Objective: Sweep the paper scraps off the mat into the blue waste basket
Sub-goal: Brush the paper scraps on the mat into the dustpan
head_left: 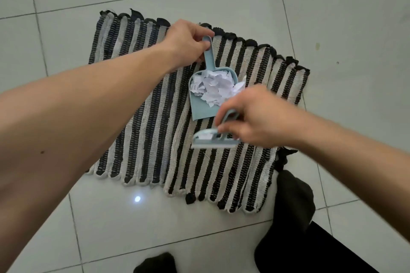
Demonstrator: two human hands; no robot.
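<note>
left hand (186, 42) grips the dustpan (205, 97) handle; scraps (214, 87) piled just below it. right hand (250, 117) pinches the brush (214, 139). lift level; basket unseen.

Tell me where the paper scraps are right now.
Head view, centre: the paper scraps lie piled in the dustpan on the striped mat, between the left hand and right hand.

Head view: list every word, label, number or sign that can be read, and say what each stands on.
Paper scraps in the dustpan: dark printed marks on one scrap at the left, too small and blurred to read.
Brush in the right hand: a pale patch on its back, no legible text.
Dustpan handle in the left hand, mat, floor tiles: no text visible.
</note>
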